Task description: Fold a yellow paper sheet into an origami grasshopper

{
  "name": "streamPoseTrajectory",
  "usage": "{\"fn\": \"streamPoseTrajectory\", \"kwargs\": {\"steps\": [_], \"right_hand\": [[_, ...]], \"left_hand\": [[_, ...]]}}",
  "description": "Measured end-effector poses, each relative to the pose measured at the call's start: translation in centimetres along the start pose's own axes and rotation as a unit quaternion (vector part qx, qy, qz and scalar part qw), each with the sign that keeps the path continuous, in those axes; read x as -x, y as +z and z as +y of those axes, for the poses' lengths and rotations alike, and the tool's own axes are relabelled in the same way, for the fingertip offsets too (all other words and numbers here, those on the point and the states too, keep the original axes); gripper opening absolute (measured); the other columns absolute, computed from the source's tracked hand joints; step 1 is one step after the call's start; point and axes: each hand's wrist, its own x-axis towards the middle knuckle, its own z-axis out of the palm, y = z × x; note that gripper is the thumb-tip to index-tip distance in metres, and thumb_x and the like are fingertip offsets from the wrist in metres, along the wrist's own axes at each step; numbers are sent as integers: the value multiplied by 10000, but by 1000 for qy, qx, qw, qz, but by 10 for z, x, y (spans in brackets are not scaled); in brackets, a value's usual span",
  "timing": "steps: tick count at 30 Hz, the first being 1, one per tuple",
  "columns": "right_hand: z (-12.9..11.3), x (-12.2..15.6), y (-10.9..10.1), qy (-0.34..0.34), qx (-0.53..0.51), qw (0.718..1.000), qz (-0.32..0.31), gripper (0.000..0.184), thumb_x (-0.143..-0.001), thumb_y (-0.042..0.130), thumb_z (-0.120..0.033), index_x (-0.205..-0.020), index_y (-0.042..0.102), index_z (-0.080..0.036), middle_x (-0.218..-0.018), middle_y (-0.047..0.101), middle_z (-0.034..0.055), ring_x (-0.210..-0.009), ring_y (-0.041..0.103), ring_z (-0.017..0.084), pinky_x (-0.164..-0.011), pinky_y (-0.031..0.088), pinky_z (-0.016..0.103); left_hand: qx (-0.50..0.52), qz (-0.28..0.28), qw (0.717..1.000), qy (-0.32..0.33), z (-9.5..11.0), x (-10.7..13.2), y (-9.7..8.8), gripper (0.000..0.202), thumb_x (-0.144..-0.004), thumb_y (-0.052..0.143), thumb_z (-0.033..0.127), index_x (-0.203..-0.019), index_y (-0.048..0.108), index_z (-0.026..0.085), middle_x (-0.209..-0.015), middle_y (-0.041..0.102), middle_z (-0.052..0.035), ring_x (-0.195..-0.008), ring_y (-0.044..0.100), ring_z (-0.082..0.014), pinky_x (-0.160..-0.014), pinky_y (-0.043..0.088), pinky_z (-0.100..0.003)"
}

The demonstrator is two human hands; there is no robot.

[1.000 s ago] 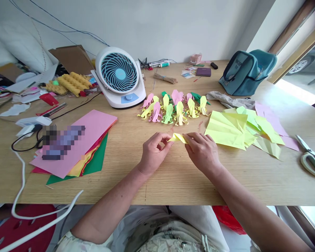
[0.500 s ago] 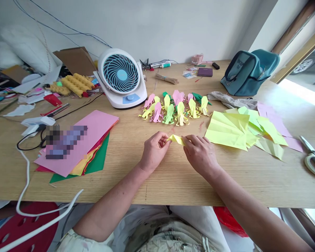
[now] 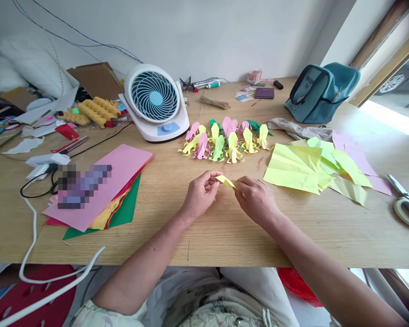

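Note:
Between my two hands is a small folded piece of yellow paper [image 3: 226,181], held just above the table [image 3: 204,240]. My left hand [image 3: 201,193] pinches its left end between thumb and fingers. At the other end, the closed fingers of my right hand [image 3: 255,195] grip it and hide part of the fold. Just beyond my hands stand several folded paper figures [image 3: 232,147] in yellow, pink and green, with curled strips at their bases. To the right of my right hand lies a creased sheet of yellow paper [image 3: 293,168].
A white fan [image 3: 155,97] stands behind on the left, near a stack of coloured paper [image 3: 129,159]. Scissors [image 3: 407,202] lie at the right, beyond loose paper pieces [image 3: 351,168]. A teal bag [image 3: 320,93] sits at the back right. A white cable [image 3: 34,227] crosses the left edge.
The folded yellow paper has turned in my fingers, and its right end now tilts lower. My right hand has shifted slightly left, closer to my left hand.

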Motion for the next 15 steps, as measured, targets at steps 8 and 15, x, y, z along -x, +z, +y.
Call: {"fn": "streamPoseTrajectory", "kwargs": {"steps": [8, 15], "right_hand": [[1, -3, -3, -33, -257, 965, -37, 263, -935, 517, -213, -681, 578, -189, -760, 615, 23, -625, 506, 115, -613, 370, 248], [-3, -4, -5, -43, -293, 953, -61, 298, -920, 529, -221, -630, 464, -196, -683, 511, -18, -607, 464, 101, -591, 339, 238]], "left_hand": [[-8, 44, 997, 69, 7, -4, -8, 68, -862, 682, 235, -920, 688, 200, -933, 662, -27, -686, 584, -88, -507, 475, -158], [10, 50, 997, 52, 10, -2, -6, 82, -835, 704, 230, -862, 636, 191, -805, 675, 2, -650, 600, -87, -546, 501, -170]]}}
